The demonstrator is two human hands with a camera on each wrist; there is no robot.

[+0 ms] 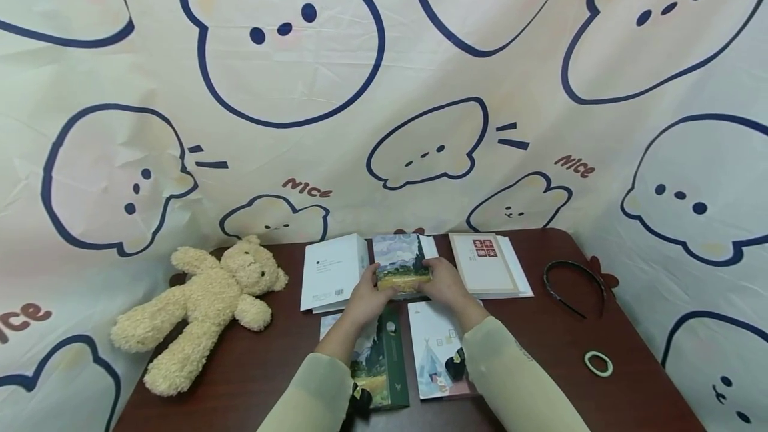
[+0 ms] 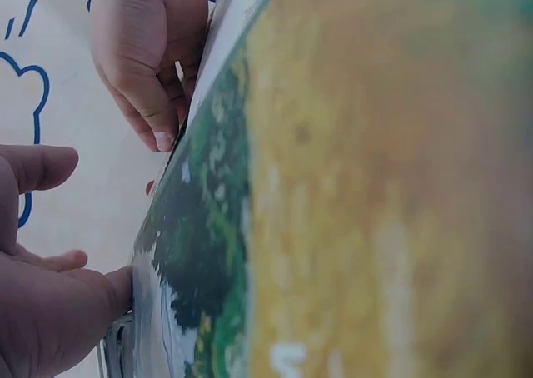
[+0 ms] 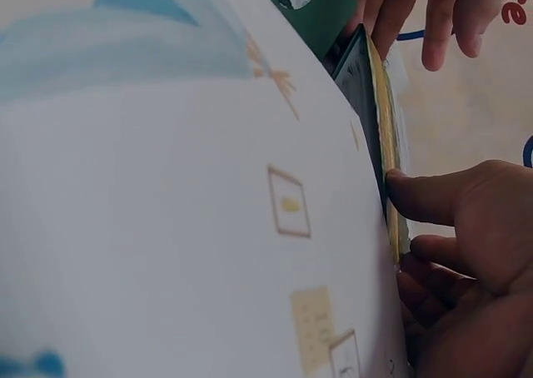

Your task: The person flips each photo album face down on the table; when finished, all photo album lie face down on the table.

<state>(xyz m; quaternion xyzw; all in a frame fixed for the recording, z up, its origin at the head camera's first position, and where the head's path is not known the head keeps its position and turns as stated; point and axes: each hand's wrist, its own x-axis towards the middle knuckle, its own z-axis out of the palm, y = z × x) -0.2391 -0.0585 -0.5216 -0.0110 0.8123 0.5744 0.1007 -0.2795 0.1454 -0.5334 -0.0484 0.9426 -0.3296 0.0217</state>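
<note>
A book with a painted landscape cover [image 1: 401, 260] is held at the far middle of the table. My left hand [image 1: 373, 295] grips its left edge, the thumb on the near side. In the left wrist view the left hand [image 2: 58, 303] has a digit against the cover's edge while other fingers stick out. My right hand [image 1: 445, 282] holds the opposite edge; the right wrist view has the right hand [image 3: 470, 270] pinching it between thumb and finger. Nearer lie a green-edged book [image 1: 379, 365] with a similar painting and a white book [image 1: 429, 352] with a tent drawing, both partly under the forearms.
Left of the held book is a white book [image 1: 333, 272]; to its right lies a cream-bordered book [image 1: 486, 265] with red characters. A plush bear [image 1: 210, 305] occupies the table's left side. On the right are a black headband [image 1: 547, 282] and a pale green ring [image 1: 588, 364].
</note>
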